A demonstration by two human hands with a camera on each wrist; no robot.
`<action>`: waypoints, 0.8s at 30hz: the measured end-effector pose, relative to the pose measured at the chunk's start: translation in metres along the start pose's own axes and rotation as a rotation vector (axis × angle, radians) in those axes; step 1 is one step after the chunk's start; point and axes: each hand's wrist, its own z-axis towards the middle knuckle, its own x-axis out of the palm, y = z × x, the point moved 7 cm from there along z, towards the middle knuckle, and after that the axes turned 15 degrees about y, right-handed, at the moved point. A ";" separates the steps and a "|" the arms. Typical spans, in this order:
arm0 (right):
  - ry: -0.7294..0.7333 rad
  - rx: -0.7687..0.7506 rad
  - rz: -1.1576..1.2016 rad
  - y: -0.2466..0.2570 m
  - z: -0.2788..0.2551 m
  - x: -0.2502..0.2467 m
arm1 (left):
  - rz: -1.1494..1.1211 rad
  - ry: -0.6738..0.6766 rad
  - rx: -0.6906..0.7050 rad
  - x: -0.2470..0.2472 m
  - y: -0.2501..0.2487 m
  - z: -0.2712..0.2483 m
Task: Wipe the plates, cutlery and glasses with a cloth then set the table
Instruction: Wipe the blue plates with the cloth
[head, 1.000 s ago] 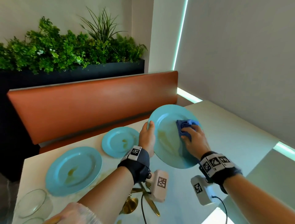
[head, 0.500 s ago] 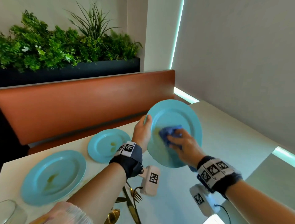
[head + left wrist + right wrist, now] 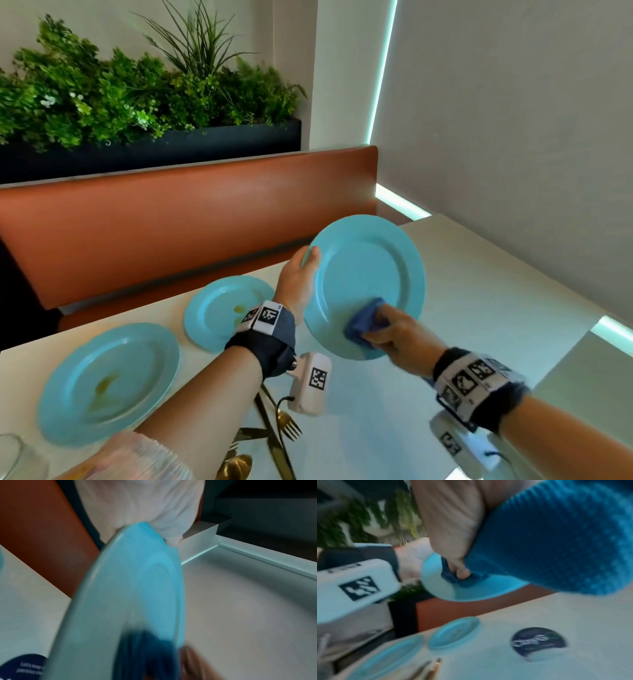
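My left hand [image 3: 301, 274] grips the left rim of a large light-blue plate [image 3: 363, 274], held tilted above the table; the plate [image 3: 130, 601] fills the left wrist view. My right hand [image 3: 394, 334] clutches a bunched blue cloth [image 3: 364, 322] and presses it on the plate's lower face. The cloth [image 3: 556, 540] is close and blurred in the right wrist view. Two other blue plates lie on the table, a small one [image 3: 222, 308] and a large one [image 3: 109, 383], both with yellowish smears. Gold cutlery [image 3: 277, 435] lies under my left forearm.
A glass [image 3: 17, 459] stands at the table's near left corner. A dark round sticker [image 3: 537, 642] marks the white tabletop [image 3: 496, 308]. An orange bench back [image 3: 171, 222] and a planter [image 3: 137, 96] stand behind; a wall [image 3: 513, 120] closes the right side.
My right hand has swept the cloth from the plate's upper right, across its middle, down to its lower edge. The smear seen on the held plate no longer shows.
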 end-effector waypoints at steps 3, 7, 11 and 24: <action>-0.100 0.325 0.183 -0.055 0.000 -0.036 | -0.011 0.010 -0.040 -0.005 0.007 -0.001; -0.516 0.351 0.305 -0.042 0.024 -0.079 | 0.000 0.086 -0.042 0.027 0.006 0.002; -0.234 0.027 0.032 0.019 0.017 -0.021 | 0.065 0.053 0.050 0.027 -0.006 0.008; -0.377 0.239 -0.032 -0.001 0.026 -0.074 | 0.064 0.166 0.056 0.041 -0.011 0.007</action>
